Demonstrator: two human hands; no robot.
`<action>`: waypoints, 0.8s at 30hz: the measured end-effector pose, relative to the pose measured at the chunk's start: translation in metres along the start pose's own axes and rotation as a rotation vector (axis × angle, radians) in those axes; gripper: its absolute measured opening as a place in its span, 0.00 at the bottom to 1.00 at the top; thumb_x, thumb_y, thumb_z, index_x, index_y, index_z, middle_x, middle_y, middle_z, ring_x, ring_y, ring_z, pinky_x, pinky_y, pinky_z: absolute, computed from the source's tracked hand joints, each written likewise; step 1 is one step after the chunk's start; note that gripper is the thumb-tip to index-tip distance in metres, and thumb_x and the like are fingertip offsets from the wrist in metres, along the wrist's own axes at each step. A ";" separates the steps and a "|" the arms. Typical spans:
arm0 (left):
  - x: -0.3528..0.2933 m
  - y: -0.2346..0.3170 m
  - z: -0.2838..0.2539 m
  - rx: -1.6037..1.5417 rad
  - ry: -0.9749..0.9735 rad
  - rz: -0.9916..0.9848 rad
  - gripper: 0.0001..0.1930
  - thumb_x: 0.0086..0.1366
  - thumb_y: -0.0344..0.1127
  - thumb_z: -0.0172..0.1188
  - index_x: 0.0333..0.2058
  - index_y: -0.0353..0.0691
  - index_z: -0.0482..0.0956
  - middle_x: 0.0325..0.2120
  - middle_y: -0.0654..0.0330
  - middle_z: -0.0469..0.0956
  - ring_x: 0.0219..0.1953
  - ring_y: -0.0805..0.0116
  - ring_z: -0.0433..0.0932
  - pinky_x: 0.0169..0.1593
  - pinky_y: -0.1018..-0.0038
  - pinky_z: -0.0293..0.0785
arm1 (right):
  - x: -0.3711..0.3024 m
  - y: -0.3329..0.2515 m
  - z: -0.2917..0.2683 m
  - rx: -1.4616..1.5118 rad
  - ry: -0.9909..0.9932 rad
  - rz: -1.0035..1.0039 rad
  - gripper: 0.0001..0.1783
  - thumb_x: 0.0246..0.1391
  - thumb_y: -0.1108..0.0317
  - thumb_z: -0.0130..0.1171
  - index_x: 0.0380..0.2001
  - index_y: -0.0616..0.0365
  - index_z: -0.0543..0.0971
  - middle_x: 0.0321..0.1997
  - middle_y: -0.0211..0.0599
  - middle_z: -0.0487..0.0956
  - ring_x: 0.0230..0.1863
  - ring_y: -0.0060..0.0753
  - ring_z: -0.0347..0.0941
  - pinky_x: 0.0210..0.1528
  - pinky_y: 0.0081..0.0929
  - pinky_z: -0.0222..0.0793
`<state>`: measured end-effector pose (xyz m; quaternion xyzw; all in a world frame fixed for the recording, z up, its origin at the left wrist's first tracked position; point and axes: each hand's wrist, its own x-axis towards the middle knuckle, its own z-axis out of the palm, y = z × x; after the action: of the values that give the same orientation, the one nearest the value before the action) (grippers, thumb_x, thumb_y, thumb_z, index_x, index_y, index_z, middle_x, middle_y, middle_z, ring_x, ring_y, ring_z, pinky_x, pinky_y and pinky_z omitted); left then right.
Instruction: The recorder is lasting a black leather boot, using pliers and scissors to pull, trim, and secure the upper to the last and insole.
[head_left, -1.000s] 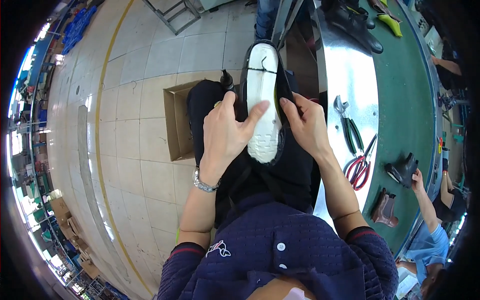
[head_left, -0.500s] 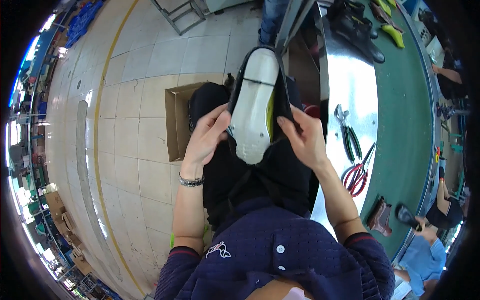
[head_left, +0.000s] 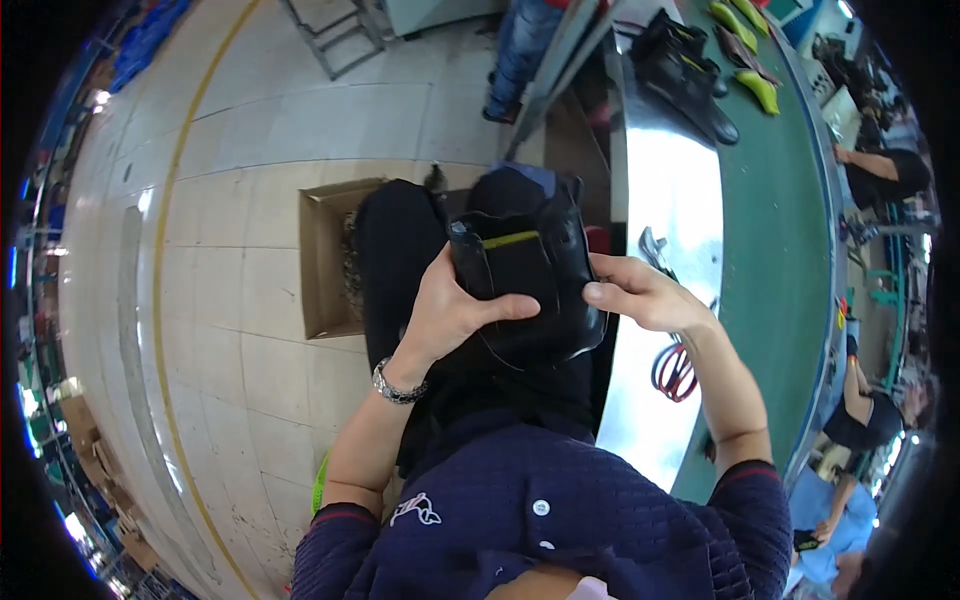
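Observation:
Over my lap I hold a black shoe upper (head_left: 530, 290) with its dark side up. A strip of yellow-green shows inside its top opening, and a loose thread hangs at its lower edge. Along the left side, my left hand (head_left: 450, 310) grips it, the thumb lying across the black leather. My right hand (head_left: 645, 293) pinches its right edge between thumb and fingers. The underside of the shoe is hidden now.
A cardboard box (head_left: 312, 260) stands on the floor left of my legs. Pincers (head_left: 655, 248) and red-handled scissors (head_left: 674, 372) lie on the metal ledge (head_left: 675, 190) at right. Beyond it, black boots (head_left: 690, 80) and yellow-green lasts (head_left: 757, 92) rest by the green belt (head_left: 775, 250). Other people work across it.
The shoe has been turned over: its pale bottom faced up before, and now the black upper does. My left thumb has moved across it. The view has shifted slightly right.

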<state>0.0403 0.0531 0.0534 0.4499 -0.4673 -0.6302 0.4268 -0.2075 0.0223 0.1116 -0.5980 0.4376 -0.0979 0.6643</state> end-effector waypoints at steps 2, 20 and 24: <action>-0.001 -0.006 0.007 0.055 -0.020 -0.012 0.42 0.41 0.46 0.80 0.51 0.29 0.69 0.45 0.53 0.78 0.48 0.64 0.77 0.54 0.71 0.72 | 0.001 0.006 -0.012 -0.092 -0.081 0.061 0.35 0.59 0.44 0.56 0.50 0.71 0.73 0.29 0.33 0.74 0.31 0.23 0.68 0.38 0.23 0.66; 0.026 -0.032 0.004 0.227 -0.087 0.062 0.38 0.41 0.52 0.78 0.45 0.33 0.75 0.37 0.53 0.81 0.41 0.63 0.81 0.48 0.71 0.75 | 0.004 0.023 0.028 -0.313 0.437 -0.069 0.14 0.48 0.64 0.69 0.26 0.67 0.81 0.24 0.45 0.82 0.21 0.33 0.78 0.25 0.27 0.72; 0.037 -0.016 -0.007 -0.094 -0.210 -0.131 0.35 0.40 0.43 0.79 0.45 0.31 0.75 0.39 0.57 0.81 0.41 0.68 0.80 0.50 0.72 0.74 | 0.000 -0.022 0.024 -0.346 0.341 0.182 0.22 0.46 0.60 0.71 0.36 0.71 0.80 0.24 0.47 0.81 0.28 0.38 0.82 0.33 0.28 0.76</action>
<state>0.0367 0.0191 0.0300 0.3906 -0.4488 -0.7216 0.3541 -0.1818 0.0336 0.1285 -0.6357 0.6055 -0.0610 0.4748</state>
